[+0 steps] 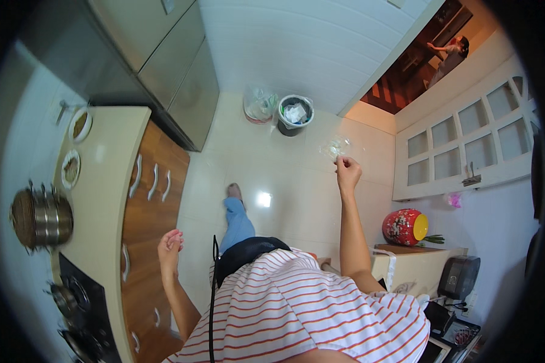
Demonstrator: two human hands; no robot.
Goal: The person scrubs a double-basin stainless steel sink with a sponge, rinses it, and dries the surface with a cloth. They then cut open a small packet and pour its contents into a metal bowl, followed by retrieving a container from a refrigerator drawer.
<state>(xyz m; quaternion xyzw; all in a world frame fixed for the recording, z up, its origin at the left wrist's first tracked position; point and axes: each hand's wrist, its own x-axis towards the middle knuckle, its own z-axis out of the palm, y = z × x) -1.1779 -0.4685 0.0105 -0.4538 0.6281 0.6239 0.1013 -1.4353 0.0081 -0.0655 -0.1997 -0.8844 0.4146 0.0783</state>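
My right hand (349, 173) is stretched forward over the tiled floor, its fingers pinched on a crumpled piece of clear plastic film (337, 147). The film spreads out just beyond my fingertips, and its exact shape is hard to make out. My left hand (170, 249) hangs beside the wooden cabinet drawers with its fingers loosely curled; I see nothing in it. Ahead by the white wall stands a dark bin (291, 129) with a liner and crumpled white waste inside. Left of the bin is a clear plastic bag (260, 106).
At left, a counter (113, 154) holds two dishes, a steel steamer pot (50, 218) and a gas hob (88, 304). A refrigerator (181, 86) stands beyond. Right are a paned white door (470, 140) and a red drum-shaped container (402, 227). Another person (452, 56) is past the doorway.
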